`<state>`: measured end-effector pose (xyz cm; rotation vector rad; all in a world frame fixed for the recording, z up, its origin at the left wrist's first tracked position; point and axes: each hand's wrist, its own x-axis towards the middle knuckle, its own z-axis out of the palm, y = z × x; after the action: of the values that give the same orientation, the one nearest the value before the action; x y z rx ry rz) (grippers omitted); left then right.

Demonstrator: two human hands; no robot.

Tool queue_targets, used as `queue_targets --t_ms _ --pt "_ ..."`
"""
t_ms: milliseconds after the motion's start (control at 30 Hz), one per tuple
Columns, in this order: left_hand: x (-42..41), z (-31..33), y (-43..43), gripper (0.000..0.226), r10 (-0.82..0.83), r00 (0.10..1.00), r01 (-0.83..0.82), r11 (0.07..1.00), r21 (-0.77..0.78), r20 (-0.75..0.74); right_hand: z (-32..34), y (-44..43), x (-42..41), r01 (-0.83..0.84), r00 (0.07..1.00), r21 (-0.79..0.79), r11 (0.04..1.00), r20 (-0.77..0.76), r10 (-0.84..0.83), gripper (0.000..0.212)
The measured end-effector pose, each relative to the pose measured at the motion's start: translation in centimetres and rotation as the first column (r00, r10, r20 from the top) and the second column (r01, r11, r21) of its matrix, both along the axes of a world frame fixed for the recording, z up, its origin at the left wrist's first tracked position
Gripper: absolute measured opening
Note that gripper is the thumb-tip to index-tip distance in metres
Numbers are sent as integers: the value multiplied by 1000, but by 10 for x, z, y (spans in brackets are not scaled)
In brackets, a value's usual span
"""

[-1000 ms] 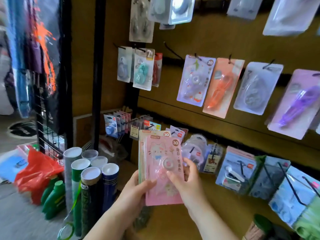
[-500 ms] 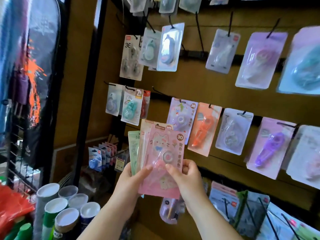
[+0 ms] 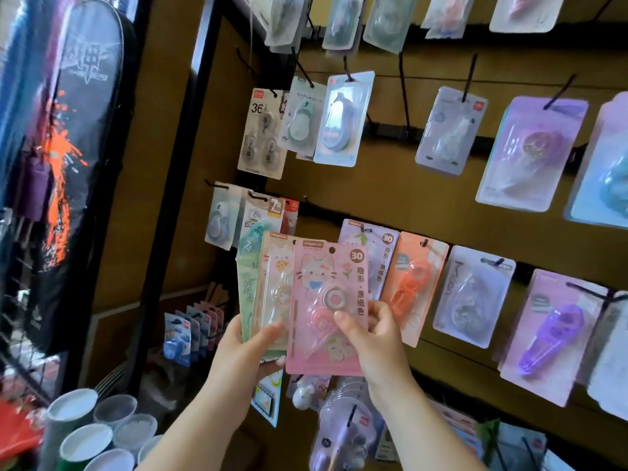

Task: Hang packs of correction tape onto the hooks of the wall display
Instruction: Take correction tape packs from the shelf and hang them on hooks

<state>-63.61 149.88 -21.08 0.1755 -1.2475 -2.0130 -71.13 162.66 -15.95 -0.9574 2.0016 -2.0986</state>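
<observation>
Both hands grip unhung packs before the stocked hooks: left hand the stack, right hand pinching the pink pack.

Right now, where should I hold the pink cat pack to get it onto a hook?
Pinch the pink cat pack at its lower right edge, from the right, where the right hand holds it. It stands upright with the hang hole at the top, so a low grip probably keeps that clear.

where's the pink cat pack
Head view, centre: the pink cat pack is pinched by the right hand at the front of the fan of packs in the left hand, just left of the hanging orange pack.
</observation>
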Motion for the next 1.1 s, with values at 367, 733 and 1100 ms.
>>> queue_targets --t_ms 367,733,1100 --pt "-6 4 -23 16 45 999 -45 998 48 -13 42 -8 -31 220 969 -36 975 -109 -223 37" --pt "-6 8 -30 18 48 998 -47 998 36 -34 26 -12 -40 299 940 -9 954 -170 -296 28" --pt "-5 7 -33 19 32 999 -31 999 17 -32 37 -28 -75 429 899 141 892 -166 -406 32"
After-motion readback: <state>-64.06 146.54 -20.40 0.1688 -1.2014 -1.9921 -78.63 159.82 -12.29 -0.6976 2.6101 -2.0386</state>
